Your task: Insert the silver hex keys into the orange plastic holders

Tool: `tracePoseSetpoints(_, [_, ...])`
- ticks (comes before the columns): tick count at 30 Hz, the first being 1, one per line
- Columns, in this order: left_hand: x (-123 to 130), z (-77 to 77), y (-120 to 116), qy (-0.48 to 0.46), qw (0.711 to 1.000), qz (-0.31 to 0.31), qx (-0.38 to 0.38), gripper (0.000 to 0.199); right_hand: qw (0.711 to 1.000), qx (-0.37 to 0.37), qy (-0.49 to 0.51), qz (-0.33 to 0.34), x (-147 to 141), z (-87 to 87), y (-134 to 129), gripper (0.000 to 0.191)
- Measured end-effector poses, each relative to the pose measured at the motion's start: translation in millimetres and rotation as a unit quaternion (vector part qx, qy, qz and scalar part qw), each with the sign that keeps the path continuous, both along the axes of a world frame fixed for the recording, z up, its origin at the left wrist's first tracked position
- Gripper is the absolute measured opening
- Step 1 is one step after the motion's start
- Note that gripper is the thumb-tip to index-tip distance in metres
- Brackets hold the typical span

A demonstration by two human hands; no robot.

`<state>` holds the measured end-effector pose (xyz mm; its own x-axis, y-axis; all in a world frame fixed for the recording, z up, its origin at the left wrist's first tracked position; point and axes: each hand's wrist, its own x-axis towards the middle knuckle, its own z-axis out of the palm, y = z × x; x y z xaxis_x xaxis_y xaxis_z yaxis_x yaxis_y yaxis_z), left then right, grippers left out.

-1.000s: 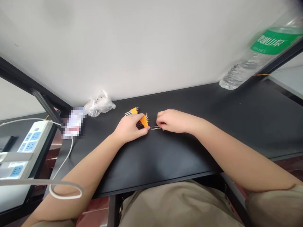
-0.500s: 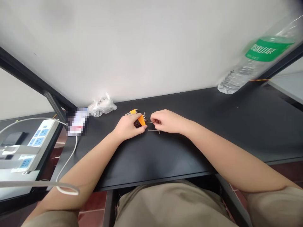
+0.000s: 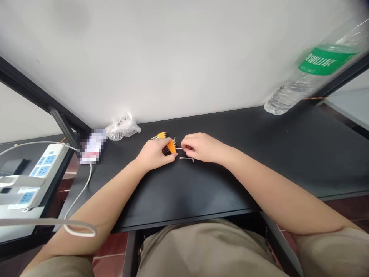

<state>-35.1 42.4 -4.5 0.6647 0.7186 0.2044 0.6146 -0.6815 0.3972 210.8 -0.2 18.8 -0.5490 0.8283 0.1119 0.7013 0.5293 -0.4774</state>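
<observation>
My left hand (image 3: 155, 154) is closed around an orange hex key holder (image 3: 171, 146), thumb along its near side. Several metal hex keys stick out of the holder, and part of it is hidden under my fingers. Just to the right, my right hand (image 3: 200, 147) pinches a thin hex key (image 3: 179, 148), whose tip points left at the holder's edge. Whether that tip sits inside the holder is too small to tell. One loose L-shaped hex key (image 3: 188, 158) lies on the black table (image 3: 184, 192), a little nearer to me than my right fingertips.
A crumpled clear plastic bag (image 3: 123, 127) lies by the wall at left. A large water bottle (image 3: 327, 61) with a green label stands at the far right. At left are a white power strip (image 3: 43, 169), a white cable (image 3: 83, 190) and a blurred-out item (image 3: 92, 147).
The view has shifted slightly. My right hand has come a touch closer to the holder, with less of the pinched hex key showing between them. My left hand keeps its grip.
</observation>
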Motion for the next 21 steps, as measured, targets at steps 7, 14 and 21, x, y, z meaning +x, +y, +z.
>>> tracePoseSetpoints(7, [1.2, 2.3, -1.2, 0.022, 1.0, -0.001, -0.004, 0.026, 1.0, 0.007, -0.011, 0.001, -2.1, 2.9, -1.9, 0.016])
tracePoseSetpoints(14, [2.2, 1.8, -1.3, 0.029, 1.0, -0.006, 0.008, 0.026, 1.0, 0.008, -0.018, 0.003, -2.7, 0.1, -1.0, 0.018])
tracePoseSetpoints(21, [6.8, 5.7, -5.7, 0.029, 1.0, -0.009, 0.004, 0.022, 0.997, 0.003, 0.078, 0.005, -12.4, -7.9, -3.7, 0.021])
